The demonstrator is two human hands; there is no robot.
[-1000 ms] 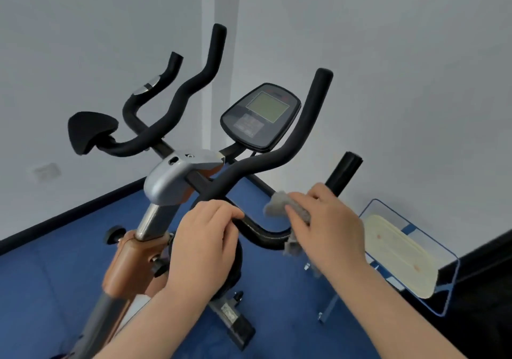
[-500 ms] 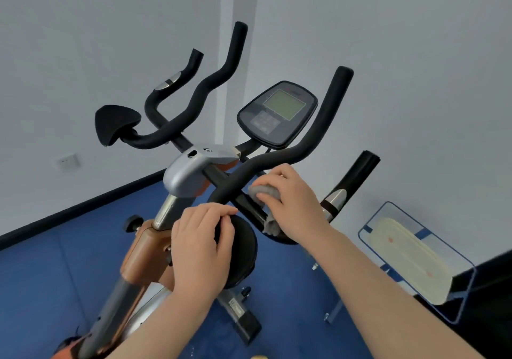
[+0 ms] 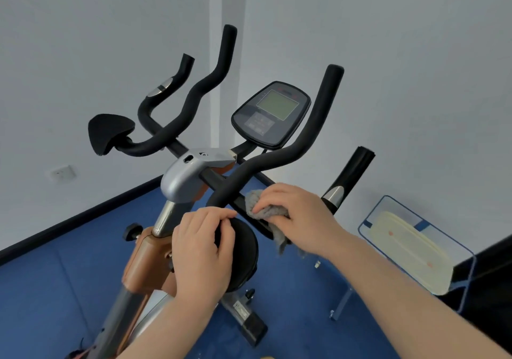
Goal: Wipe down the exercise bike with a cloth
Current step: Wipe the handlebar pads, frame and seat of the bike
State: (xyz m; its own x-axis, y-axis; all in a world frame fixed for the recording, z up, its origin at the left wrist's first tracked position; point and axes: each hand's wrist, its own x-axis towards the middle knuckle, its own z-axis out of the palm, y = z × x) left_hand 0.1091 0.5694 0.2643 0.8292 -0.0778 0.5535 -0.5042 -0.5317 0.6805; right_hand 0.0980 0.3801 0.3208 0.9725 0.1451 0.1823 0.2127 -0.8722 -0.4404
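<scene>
Two hands are working the black-handled exercise bike [image 3: 277, 161]: the right hand [image 3: 302, 217] is gripping a crumpled grey cloth [image 3: 266, 210] against the bar, the left hand [image 3: 202, 250] is clutching the round black pad [image 3: 243, 256].

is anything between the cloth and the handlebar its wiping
Nothing visible. The right hand presses the grey cloth straight onto the handlebar; the left hand holds the round pad below it.

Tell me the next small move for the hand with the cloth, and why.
Probably slide the right hand and its grey cloth up the foam handlebar toward its raised tip. The cloth sits low on the bar near the centre clamp, and the left hand steadies the bike.
</scene>
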